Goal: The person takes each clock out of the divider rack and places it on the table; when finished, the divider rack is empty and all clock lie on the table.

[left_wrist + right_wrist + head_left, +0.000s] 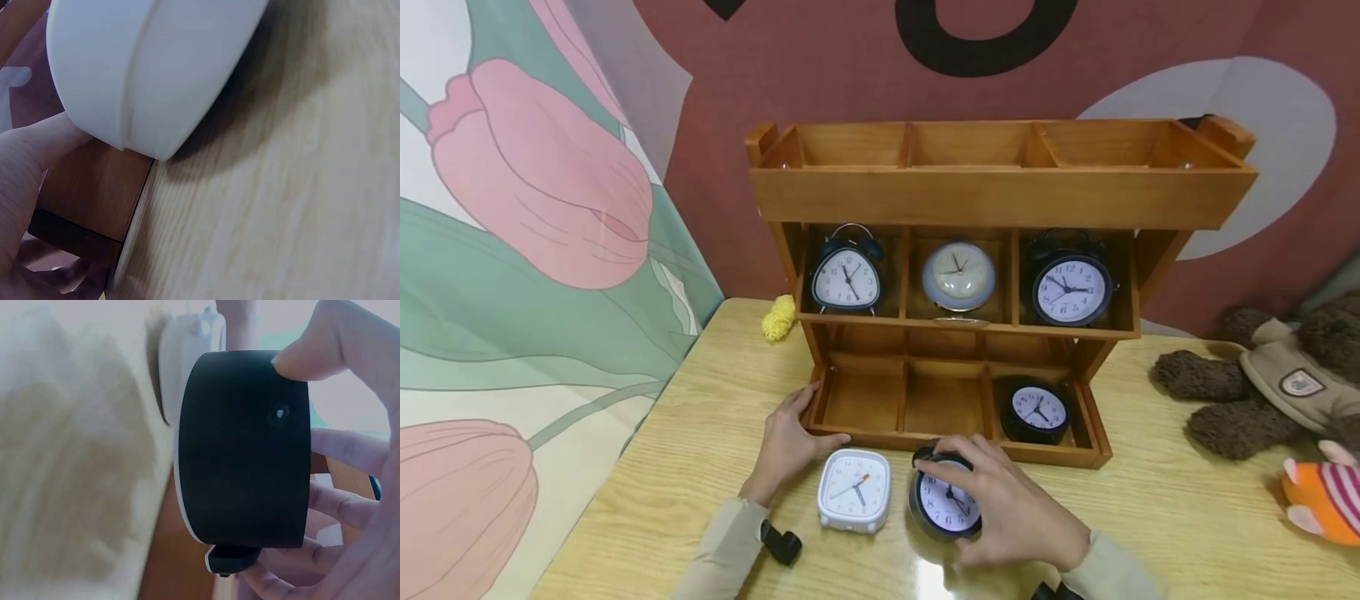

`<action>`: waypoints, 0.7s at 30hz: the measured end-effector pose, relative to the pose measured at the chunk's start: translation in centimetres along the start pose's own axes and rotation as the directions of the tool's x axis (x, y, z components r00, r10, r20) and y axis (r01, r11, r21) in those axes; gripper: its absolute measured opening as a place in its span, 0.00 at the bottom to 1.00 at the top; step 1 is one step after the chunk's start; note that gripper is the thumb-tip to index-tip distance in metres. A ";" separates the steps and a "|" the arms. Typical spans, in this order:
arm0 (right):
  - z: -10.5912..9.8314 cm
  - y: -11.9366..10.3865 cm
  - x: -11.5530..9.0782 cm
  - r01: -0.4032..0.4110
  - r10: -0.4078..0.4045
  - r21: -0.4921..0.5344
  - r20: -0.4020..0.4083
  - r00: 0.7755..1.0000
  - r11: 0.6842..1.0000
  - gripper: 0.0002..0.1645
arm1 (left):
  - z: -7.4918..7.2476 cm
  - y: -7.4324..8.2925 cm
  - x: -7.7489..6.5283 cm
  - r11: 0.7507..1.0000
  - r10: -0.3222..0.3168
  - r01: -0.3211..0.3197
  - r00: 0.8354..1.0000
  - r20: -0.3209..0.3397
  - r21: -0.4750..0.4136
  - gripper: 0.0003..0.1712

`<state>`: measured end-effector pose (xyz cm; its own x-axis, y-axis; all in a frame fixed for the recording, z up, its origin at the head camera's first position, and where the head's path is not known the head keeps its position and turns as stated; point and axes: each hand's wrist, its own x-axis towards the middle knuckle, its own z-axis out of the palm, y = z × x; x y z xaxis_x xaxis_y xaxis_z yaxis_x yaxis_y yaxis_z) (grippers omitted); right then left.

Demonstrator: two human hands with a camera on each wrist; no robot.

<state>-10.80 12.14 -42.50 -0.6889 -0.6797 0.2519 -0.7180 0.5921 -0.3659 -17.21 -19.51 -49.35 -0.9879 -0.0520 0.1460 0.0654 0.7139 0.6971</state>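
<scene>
My left hand [786, 446] holds the lower left corner of the wooden shelf [1000, 196], thumb along its front edge and fingers round the side. Just right of that hand stands a white square alarm clock [854, 488], which hangs large over the left wrist view. In my right hand [1011, 500] is a round black alarm clock [949, 496], gripped between thumb and fingers, its white dial facing up toward me. The right wrist view shows its dark side wall [244, 450] and a small foot or knob at one end. It is right in front of the shelf's bottom tier.
A black clock [1037, 412] sits in the bottom tier's right compartment. The middle tier bears a triangular clock [847, 279], a rounded blue-rimmed clock [958, 275] and a dark twin-bell clock [1071, 287]. Yellow yarn [778, 318] lies left; a brown teddy bear [1277, 375] and an orange toy [1326, 496] lie right.
</scene>
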 end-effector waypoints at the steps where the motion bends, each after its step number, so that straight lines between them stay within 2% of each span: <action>1: 0.2 -0.1 0.0 -0.003 0.003 0.007 0.011 1.000 1.000 0.54 | 0.0 0.0 0.0 1.000 -0.001 0.001 1.000 0.001 -0.001 0.57; 6: 1.4 0.0 0.0 -0.045 0.042 0.038 0.076 0.996 0.998 0.52 | 0.0 0.0 0.0 1.000 -0.004 0.004 1.000 0.004 -0.009 0.57; 10: 2.1 0.2 0.1 -0.063 0.058 0.045 0.099 0.993 0.997 0.52 | 0.0 0.1 0.0 1.000 -0.001 0.001 1.000 0.012 -0.018 0.57; 21: 3.8 0.6 0.1 -0.043 0.039 0.023 0.149 0.988 0.999 0.56 | 0.0 -0.3 -0.3 0.999 0.004 -0.004 1.000 -0.002 -0.035 0.56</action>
<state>-10.93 10.81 -46.16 -0.6937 -0.7131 0.1015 -0.6855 0.6103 -0.3971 -16.91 -19.66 -49.61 -0.9873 -0.0505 0.1506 0.0746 0.6895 0.7204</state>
